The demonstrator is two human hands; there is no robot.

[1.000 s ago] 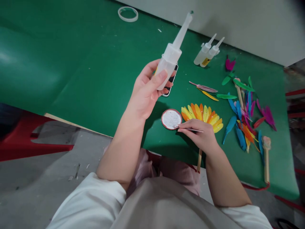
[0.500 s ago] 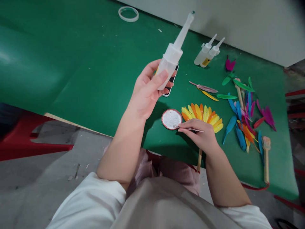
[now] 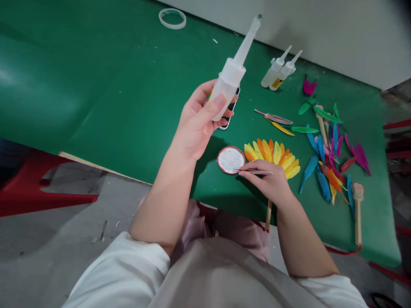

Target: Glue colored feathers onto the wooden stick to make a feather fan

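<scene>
My left hand (image 3: 204,117) is wrapped round a translucent glue bottle (image 3: 226,90), its long nozzle pointing up and to the right. Between the fingers of my right hand (image 3: 268,177) is a pair of thin metal tweezers (image 3: 259,172). The tweezers' tips reach the lower right edge of a small round red-rimmed dish (image 3: 230,160) with white, rough-looking contents. Just beyond my right hand lies a fan of yellow and orange feathers (image 3: 272,150) on a wooden handle (image 3: 269,216), partly hidden by that hand. A phone (image 3: 236,92) shows partly behind the bottle.
Two more glue bottles (image 3: 276,75) lie near the wall. Loose coloured feathers (image 3: 330,154) and a wooden stick with a lumpy end (image 3: 358,214) cover the right side. A roll of clear tape (image 3: 172,19) rests at the back of the green table (image 3: 105,85). A red stool (image 3: 41,188) stands left.
The tweezers have turned slightly in my right hand, still at the dish's edge. My left hand and the bottle have barely moved.
</scene>
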